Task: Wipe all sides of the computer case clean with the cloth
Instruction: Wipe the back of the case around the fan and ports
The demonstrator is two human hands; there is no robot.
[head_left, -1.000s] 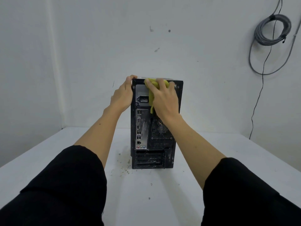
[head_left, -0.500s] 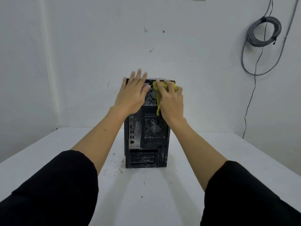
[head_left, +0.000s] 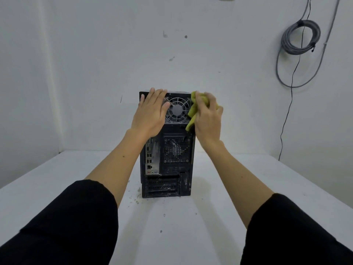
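While the right hand keeps its grip curled around the crumpled yellow-green cloth, bunching it against the top right corner of the tall black metal computer case, a loose tail of fabric hangs down over the rear panel beside the round grey fan grille. The left hand lies flat with fingers straight and together, pressed on the upper left of the same panel, holding nothing; its fingertips reach the top edge. It seems to be steadying the case rather than cleaning.

The case stands upright on the white desk, long axis vertical, rear panel facing the person, roughly centred between the two forearms. Most of that panel lies below the cloth: the perforated vent, the silver port plate and the slot covers near the bottom look streaked with pale dust. Dark crumbs lie on the desk around the base.

The right side panel is just round the corner from the cloth, so the right hand is the nearer one to it. Judging from this, the wiping is at the top of the rear face, with downward strokes or the right side likely next.
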